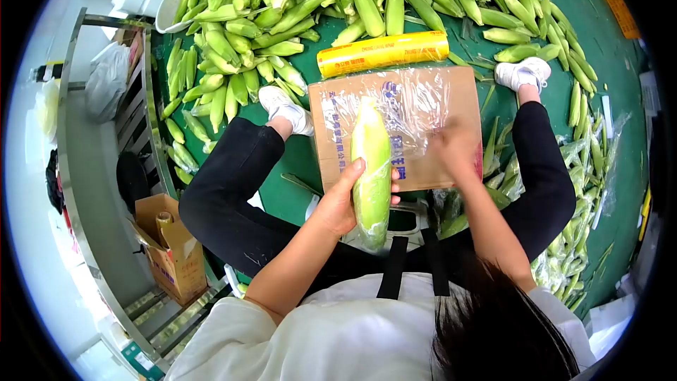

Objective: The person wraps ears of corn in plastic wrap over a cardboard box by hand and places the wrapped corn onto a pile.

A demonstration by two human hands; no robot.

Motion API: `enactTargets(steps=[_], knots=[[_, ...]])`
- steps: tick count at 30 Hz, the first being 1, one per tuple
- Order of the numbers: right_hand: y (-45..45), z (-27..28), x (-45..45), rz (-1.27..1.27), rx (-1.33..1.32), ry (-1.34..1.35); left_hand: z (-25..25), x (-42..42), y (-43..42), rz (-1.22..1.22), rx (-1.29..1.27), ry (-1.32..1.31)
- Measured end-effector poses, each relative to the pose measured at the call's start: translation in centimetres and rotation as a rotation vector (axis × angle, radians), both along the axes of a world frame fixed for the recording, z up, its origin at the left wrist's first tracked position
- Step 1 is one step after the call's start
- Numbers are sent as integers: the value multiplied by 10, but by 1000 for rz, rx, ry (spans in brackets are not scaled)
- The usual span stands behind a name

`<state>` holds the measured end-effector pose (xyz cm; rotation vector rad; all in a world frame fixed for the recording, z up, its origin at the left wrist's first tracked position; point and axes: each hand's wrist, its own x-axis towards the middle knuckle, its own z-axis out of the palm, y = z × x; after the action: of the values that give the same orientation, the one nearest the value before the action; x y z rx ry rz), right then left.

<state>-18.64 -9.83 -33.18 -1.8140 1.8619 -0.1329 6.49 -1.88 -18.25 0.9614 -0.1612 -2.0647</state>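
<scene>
While the left hand (pixel 338 206) holds one film-wrapped ear of corn (pixel 371 169) over the near edge of the printed cardboard (pixel 465 93), slippage ranks as first risk, should its grip slacken on slick wrapping. Second risk: loose clear film (pixel 422 95) on the cardboard creasing or clinging, if brushed carelessly. Left: forearm angled inward, thumb along the ear, fingers curled around its far side, gripping it. Right hand (pixel 455 144): forearm reaching forward, over the cardboard's right part; motion-blurred, so finger spread or closure cannot be told.

Green corn ear (pixel 371 169), film-clad, narrow end forward
</scene>
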Motion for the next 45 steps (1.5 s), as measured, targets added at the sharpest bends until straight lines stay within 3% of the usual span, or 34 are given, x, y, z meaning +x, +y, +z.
enactTargets(steps=[1,2,4,5,7,10,11,12,14,15,17,18,21,25,29,33,34,37,41,42,45], knots=[[32,6,17,6,-25,-589,-1,-2,2,-11,-44,-30],[29,80,38,-333,535,-1104,1,-3,3,-31,-67,-64],[16,143,47,-459,97,-1074,10,-1,5,-55,-122,-140],[7,169,40,-399,73,-961,14,-4,8,4,-159,-269],[1,205,53,-279,328,-1174,22,-14,12,120,-233,-535],[19,206,87,-85,188,-1140,25,-12,14,132,-372,-724],[19,208,85,-93,321,-1204,24,-10,18,140,-408,-763],[12,211,79,-97,460,-1265,23,-8,24,216,-362,-692],[3,192,73,-70,653,-1412,21,-1,36,117,-287,-365],[4,178,73,-193,683,-1497,24,-2,39,42,-234,-237],[8,150,73,-452,735,-1654,29,-14,46,170,-57,15],[8,145,72,-507,528,-1418,32,-11,47,187,-110,38],[21,147,64,-503,528,-1411,29,0,43,156,-189,108],[27,158,78,-177,901,-1730,23,3,46,67,-161,164],[28,157,73,-75,767,-1559,19,8,54,44,-151,105],[36,175,62,-328,524,-1305,19,8,55,94,-156,-5],[34,169,50,-352,558,-1368,18,11,54,119,-160,13],[38,178,48,-362,163,-1304,19,16,47,68,-217,-108],[31,209,70,-42,42,-1132,21,14,48,5,-169,-109],[27,202,67,-14,196,-1123,20,13,49,-2,-170,-83],[22,199,56,-44,-189,-1190,21,17,50,-15,-128,-23]])
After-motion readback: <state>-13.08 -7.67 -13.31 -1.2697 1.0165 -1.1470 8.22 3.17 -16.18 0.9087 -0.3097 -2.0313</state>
